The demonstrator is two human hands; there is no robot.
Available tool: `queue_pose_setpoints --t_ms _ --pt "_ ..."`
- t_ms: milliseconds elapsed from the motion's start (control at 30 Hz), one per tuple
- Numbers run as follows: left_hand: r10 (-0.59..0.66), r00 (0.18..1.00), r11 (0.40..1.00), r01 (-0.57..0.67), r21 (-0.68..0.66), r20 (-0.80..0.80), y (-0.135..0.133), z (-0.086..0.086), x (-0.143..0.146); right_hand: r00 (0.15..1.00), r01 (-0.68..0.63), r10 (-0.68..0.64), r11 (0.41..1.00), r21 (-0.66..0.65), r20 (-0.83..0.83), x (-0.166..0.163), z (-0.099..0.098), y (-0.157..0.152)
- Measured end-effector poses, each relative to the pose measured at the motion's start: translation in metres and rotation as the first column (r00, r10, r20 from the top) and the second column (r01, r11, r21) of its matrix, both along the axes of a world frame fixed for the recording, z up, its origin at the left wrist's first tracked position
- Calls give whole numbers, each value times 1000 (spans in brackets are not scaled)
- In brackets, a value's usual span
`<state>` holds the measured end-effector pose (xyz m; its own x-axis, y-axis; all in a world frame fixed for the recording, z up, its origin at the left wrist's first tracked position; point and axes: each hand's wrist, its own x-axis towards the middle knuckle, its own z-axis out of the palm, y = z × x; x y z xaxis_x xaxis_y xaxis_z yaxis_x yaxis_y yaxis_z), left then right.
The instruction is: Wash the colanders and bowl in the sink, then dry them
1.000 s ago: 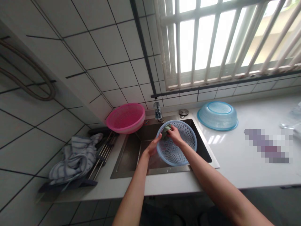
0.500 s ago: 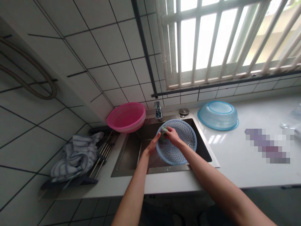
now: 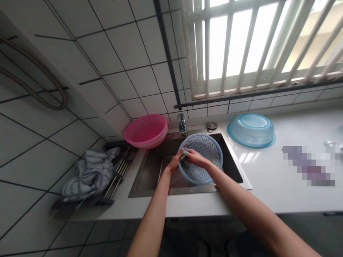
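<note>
A light blue plastic colander with a perforated wall is held tilted over the steel sink. At its left side, my left hand grips the rim, thumb on the inside edge. My right hand is closed on a green cloth, which is pressed against the colander's inner left wall near the left thumb. Fingers of the left hand behind the rim are hidden.
A chrome faucet rises behind the sink, with a round metal drain strainer beside it. A pink basin stands at the back left. An upturned blue basin is on the right counter. A striped towel lies on a rack.
My right hand and the cloth have moved slightly down and left along the colander's inner wall, closer to my left thumb. The whole view has shifted a little.
</note>
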<state>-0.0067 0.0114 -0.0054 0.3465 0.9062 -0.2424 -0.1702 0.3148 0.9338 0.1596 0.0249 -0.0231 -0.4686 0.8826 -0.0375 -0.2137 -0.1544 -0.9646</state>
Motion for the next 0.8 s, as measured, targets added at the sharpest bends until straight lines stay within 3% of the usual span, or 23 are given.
queue_pose_setpoints --t_ms 67,133,200,267,367,433,500,600,700,800 --pt "-7 1000 997 6 77 3 -2 1 5 966 233 -239 970 -66 -102 7 5 10" --pt "-34 999 989 33 143 2 -4 3 9 883 440 -454 889 -124 -123 13 8 21" --pt "-41 999 980 45 193 -28 -7 5 10 826 533 -550 833 -150 -123 18 9 28" --pt "-26 996 975 43 218 -80 -8 8 8 834 516 -535 843 -149 -139 19 8 28" --pt "-15 995 987 30 161 -95 -8 11 0 916 384 -385 923 -35 -111 16 4 19" --pt "-2 999 996 5 93 -34 -6 11 -5 973 230 -229 968 102 -18 13 2 11" --pt "15 1000 1000 -15 22 -10 -3 7 -8 993 27 -51 978 209 110 10 1 4" --pt "6 997 996 -13 -94 -80 1 0 -9 966 -168 113 958 233 234 6 0 -1" --pt "20 992 991 -36 -128 -126 2 -5 -7 979 -96 48 965 244 197 2 0 0" --pt "34 994 995 -43 -91 -101 0 -5 -3 984 154 -169 968 200 62 4 3 7"
